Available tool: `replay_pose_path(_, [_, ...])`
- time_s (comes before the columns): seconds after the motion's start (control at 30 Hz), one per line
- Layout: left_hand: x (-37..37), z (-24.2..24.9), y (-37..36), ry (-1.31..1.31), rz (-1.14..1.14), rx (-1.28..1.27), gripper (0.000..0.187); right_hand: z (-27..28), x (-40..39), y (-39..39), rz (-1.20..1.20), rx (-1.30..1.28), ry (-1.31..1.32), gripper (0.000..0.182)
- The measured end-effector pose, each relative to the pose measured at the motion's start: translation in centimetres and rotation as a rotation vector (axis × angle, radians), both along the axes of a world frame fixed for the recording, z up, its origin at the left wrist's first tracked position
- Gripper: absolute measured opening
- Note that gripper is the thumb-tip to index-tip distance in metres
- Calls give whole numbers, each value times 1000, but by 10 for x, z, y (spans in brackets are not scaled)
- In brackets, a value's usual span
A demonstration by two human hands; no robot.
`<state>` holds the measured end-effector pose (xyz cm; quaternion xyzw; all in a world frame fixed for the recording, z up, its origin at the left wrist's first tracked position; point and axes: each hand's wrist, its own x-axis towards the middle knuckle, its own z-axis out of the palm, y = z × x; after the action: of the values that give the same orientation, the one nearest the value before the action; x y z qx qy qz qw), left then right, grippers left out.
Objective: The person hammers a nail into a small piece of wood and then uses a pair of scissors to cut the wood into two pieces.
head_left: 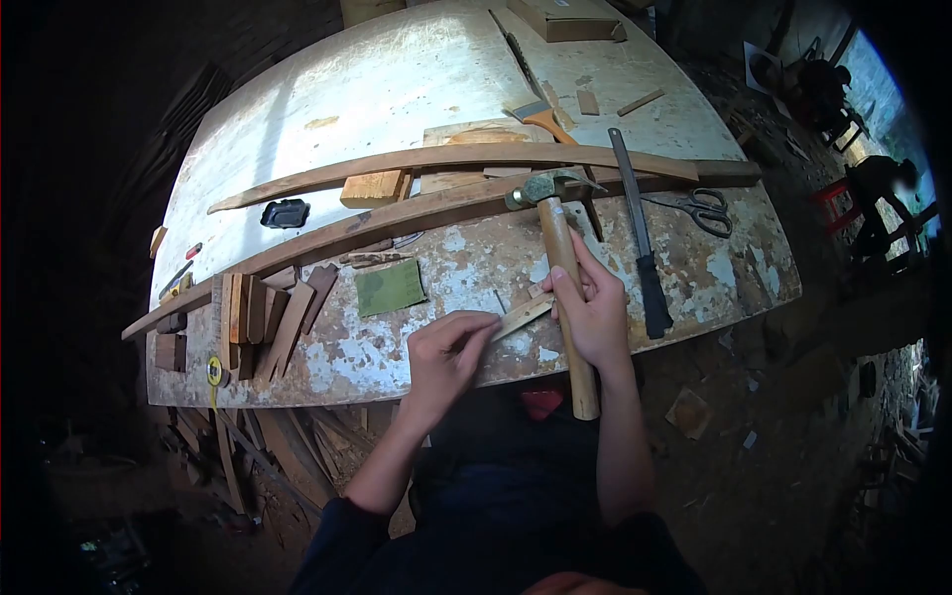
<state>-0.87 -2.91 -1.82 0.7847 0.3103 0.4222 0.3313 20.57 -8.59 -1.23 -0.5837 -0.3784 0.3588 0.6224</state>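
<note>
My right hand [595,312] is closed around the wooden handle of a claw hammer [569,297], its metal head pointing away from me. The same hand also touches one end of a small light wood strip [524,315]. At the strip's other end, my left hand [448,357] pinches with thumb and fingers. A thin nail-like piece [500,300] shows just above the strip; whether it is held cannot be told. Left of the hands lies a green sandpaper-like square [390,288]. To the right of the hammer is a long file [635,198] with a dark handle.
Two long curved wood pieces [446,157] [397,220] cross the worn table [327,365]. Stacked wood blocks [248,317] and a tape measure [215,371] sit at left. Scissors [706,212] lie at right, a brush [540,117] farther back. Another person [878,188] is at far right.
</note>
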Motion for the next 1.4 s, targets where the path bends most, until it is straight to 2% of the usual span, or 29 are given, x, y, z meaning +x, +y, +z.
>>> replay_pose_path(0.73, [8, -15, 1, -24, -12, 182, 15, 0, 0, -1, -4, -13, 12, 63])
replay_pose_path(1.4, [8, -12, -1, 19, -69, 234, 22, -3, 0, 0, -4, -2, 16, 63])
